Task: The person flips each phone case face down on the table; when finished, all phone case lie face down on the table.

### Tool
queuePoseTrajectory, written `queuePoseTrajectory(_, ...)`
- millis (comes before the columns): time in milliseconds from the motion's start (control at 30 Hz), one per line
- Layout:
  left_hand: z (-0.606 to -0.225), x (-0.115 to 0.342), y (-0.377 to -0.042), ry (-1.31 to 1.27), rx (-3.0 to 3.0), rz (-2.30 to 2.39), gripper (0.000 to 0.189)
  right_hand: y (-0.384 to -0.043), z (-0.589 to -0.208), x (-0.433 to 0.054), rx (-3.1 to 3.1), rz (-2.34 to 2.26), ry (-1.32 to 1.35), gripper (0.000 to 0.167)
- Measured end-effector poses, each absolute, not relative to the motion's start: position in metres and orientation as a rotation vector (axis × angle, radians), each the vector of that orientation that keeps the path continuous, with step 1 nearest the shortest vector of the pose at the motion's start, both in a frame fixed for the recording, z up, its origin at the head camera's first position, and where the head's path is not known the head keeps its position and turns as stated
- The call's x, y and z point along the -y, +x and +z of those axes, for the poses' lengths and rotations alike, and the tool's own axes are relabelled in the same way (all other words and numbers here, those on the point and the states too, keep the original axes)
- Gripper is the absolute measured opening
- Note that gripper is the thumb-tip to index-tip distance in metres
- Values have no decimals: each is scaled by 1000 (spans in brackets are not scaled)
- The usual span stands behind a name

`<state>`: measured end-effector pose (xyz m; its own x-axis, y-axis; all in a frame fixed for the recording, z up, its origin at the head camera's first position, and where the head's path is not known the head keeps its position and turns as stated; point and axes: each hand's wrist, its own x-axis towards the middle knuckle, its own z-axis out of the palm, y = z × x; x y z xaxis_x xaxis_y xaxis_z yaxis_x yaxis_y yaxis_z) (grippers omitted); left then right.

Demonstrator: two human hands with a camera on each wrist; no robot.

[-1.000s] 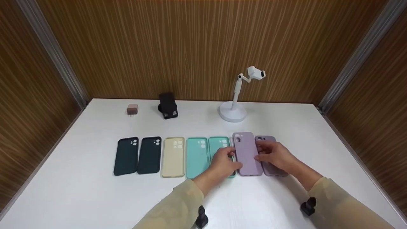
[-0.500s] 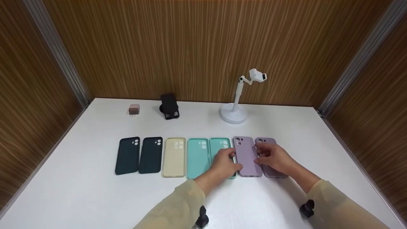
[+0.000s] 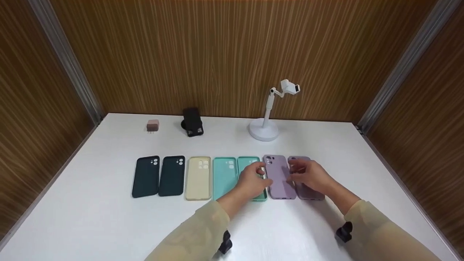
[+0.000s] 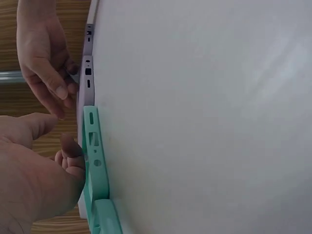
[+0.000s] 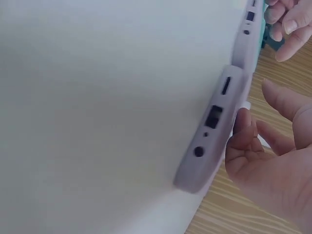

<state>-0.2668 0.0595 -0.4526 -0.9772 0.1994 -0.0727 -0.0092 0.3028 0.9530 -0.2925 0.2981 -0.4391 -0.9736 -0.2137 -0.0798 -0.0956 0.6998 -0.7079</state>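
Observation:
Phone cases lie in a row on the white table. My left hand hovers over the right teal case, its thumb and fingertips apart beside the left purple case. My right hand is over the right purple case, fingers loosely bent, thumb by the left purple case's edge. Both purple cases lie flat, backs up, side by side. In the left wrist view the fingers stand off the teal case's end. The right wrist view has the right purple case close to the fingers, nothing pinched.
Left of the hands are a teal case, a cream case and two dark cases. Behind stand a pink plug charger, a black phone-like object on a holder and a white stand. Wood-grain panels surround the table.
The left purple case, raised at first, came down flat beside the other purple one. Both hands have since loosened from it, the left lifting slightly away.

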Motion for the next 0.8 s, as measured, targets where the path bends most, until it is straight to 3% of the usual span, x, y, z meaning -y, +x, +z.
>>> queuePoseTrajectory(233, -447, -31, -269, 275, -2458, 1787, 53, -286, -439, -276, -2725, -1247, -376, 44)
queuePoseTrajectory(800, -461, 20, -286, 184, -2550, 1583, 52, -293, -447, -220, -2631, -1320, -391, 44)
